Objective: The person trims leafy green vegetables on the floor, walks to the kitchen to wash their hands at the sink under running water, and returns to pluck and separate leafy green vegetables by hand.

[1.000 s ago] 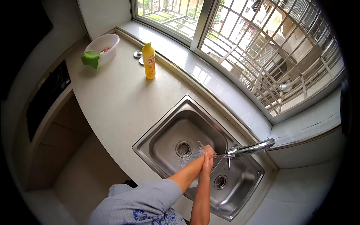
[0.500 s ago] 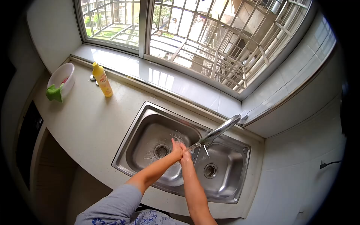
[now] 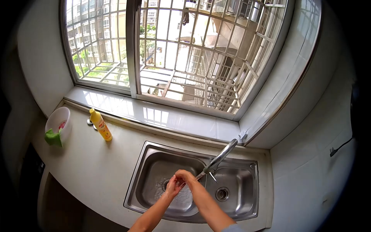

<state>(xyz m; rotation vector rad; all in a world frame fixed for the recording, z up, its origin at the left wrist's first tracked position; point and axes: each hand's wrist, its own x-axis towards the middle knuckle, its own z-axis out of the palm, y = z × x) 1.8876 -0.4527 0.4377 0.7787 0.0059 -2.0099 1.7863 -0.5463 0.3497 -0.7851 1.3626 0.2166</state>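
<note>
Both hands are over the large left basin of a steel double sink [image 3: 133, 193], by the running water under the chrome faucet [image 3: 221, 156]. My left hand [image 3: 174, 188] is turned palm up with its fingers stretched and wet. Over its fingertips curves my right hand [image 3: 186, 176], back upward and bent at the wrist, close to the stream. The hands touch each other, and no object shows in either. Some right fingers are hidden behind the left. Water splashes around the drain [image 3: 166, 185] below them.
A yellow bottle [image 3: 101, 125] stands on the countertop [image 3: 92, 174], left of the sink. Farther left is a white basin [image 3: 63, 120] with a green cloth [image 3: 53, 137] over its rim. The smaller sink bowl [image 3: 241, 185] lies right. A barred window [image 3: 174, 58] rises behind.
My left hand has moved off my right wrist and turned palm up. The right hand now bends over the left fingers. The view has tilted upward, showing more window.
</note>
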